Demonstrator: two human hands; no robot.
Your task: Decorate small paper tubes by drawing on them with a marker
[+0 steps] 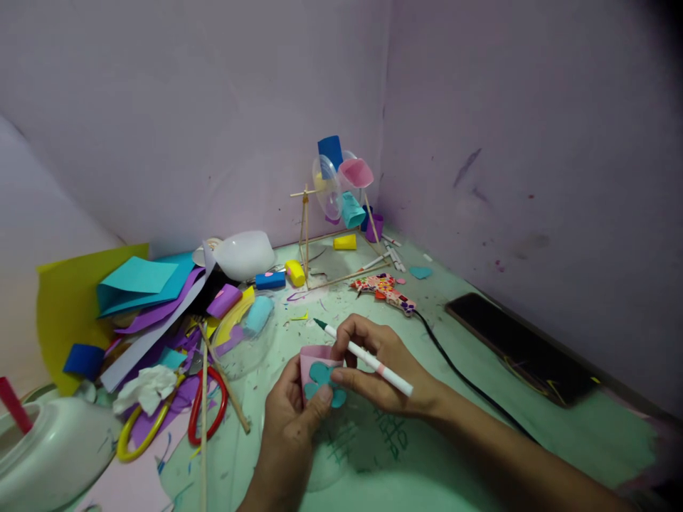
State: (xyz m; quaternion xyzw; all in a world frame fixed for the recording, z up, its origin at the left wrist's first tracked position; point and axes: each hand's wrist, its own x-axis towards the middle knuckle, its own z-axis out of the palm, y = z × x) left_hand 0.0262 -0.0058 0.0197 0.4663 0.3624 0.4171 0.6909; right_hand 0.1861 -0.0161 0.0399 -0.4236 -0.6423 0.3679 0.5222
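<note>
the left hand [292, 416] grips a pink paper cup [310, 357] faced with a teal paper flower [321, 372], over the green desk [565, 435]; the right hand [388, 347], holding a slim white marker [388, 374], touches the flower's edge, left of a black cable [454, 366].

Green tabletop [416, 483]: patterned glue gun [383, 290], dark phone [520, 348], white markers [395, 257], teal paper scrap [420, 272].

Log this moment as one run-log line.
left hand: holds pink paper piece, thumb on teal flower | right hand: holds white marker, touching flower's edge | beyond: glue gun
</note>
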